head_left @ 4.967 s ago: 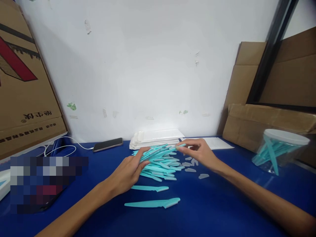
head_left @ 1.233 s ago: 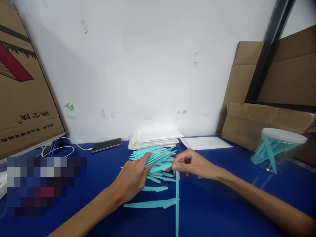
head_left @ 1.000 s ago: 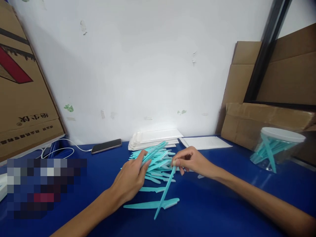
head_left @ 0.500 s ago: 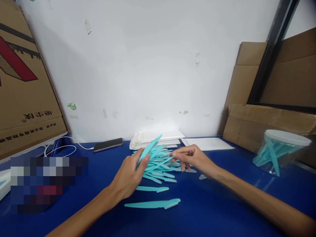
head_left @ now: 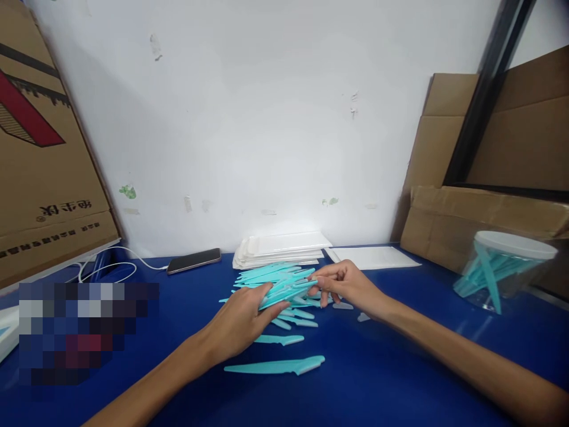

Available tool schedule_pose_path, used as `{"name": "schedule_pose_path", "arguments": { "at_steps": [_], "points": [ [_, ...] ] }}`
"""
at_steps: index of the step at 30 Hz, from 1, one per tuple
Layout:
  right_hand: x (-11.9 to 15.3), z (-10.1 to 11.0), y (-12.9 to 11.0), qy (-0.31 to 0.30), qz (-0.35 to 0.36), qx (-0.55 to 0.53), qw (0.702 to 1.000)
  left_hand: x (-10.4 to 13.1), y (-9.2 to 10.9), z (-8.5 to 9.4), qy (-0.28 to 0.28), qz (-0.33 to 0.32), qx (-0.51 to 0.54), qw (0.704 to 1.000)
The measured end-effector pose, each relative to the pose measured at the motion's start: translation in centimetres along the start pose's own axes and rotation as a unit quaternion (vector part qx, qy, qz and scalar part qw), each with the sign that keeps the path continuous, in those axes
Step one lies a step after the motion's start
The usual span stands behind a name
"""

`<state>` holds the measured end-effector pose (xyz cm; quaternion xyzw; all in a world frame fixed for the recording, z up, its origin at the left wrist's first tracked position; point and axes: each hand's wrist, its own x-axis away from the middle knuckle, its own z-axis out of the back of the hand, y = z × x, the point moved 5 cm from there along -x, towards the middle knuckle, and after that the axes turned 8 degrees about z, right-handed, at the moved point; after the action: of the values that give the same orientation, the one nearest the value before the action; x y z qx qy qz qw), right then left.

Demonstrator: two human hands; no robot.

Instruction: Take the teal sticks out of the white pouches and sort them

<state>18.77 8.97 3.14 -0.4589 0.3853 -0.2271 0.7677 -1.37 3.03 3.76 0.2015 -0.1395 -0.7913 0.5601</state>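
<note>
Nearest on the blue tabletop [head_left: 377, 379], one turquoise stick [head_left: 273, 366] lies alone, a second stick [head_left: 284, 340] just beyond; past them the left hand [head_left: 240, 317] clasps a turquoise bundle [head_left: 287, 291], the right hand [head_left: 349, 284] pinches its other end, over a loose heap [head_left: 264, 274], white packets [head_left: 282, 244] behind

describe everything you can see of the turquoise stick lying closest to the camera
The turquoise stick is long and slim, tapering to a point on the left. Near its right end is a small step, then a head with a paler lower edge. It looks like smooth plastic. It lies on the blue table, roughly crosswise in view, apart from the loose stick just beyond. Neither the left hand nor the right hand touches it.
</note>
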Motion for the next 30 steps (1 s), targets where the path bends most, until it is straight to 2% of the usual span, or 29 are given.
{"name": "schedule_pose_path", "arguments": {
  "at_steps": [4, 7, 9, 11, 13, 16, 20, 24, 27, 30],
  "points": [
    [-0.2, 1.1, 0.1, 0.0, 0.002, 0.009, 1.0, 0.0, -0.1, 0.5, -0.005, -0.01, -0.011, 1.0],
    [-0.5, 4.5, -0.1, 0.088, 0.017, 0.037, 0.995, 0.0, -0.8, 1.4, 0.023, 0.007, -0.028, 0.999],
    [-0.5, 7.2, -0.5, 0.139, 0.025, 0.098, 0.985, 0.0, -1.3, 1.9, 0.036, 0.018, -0.041, 0.998],
    [-0.5, 9.0, -0.7, 0.133, 0.005, 0.208, 0.969, -0.2, -1.7, 2.1, 0.042, 0.022, -0.062, 0.997],
    [-0.5, 9.9, -0.4, 0.093, -0.027, 0.304, 0.948, -0.3, -1.9, 2.0, 0.049, 0.011, -0.091, 0.995],
    [-0.5, 9.5, 0.6, 0.019, -0.058, 0.36, 0.931, -0.4, -2.0, 1.3, 0.046, -0.015, -0.134, 0.99],
    [-0.4, 8.2, 2.1, -0.032, -0.065, 0.338, 0.938, -0.2, -2.1, 0.2, 0.017, -0.026, -0.171, 0.985],
    [-0.4, 8.0, 2.8, -0.036, -0.07, 0.334, 0.939, 0.3, -1.6, 0.3, 0.015, -0.023, -0.184, 0.983],
    [-0.6, 8.1, 2.3, -0.015, -0.049, 0.42, 0.906, 0.5, -0.9, 0.5, -0.004, -0.007, -0.176, 0.984],
    [-0.6, 7.5, 0.4, 0.048, 0.029, 0.489, 0.871, 0.6, -0.4, 0.4, -0.009, 0.003, -0.181, 0.984]
  ]
}}
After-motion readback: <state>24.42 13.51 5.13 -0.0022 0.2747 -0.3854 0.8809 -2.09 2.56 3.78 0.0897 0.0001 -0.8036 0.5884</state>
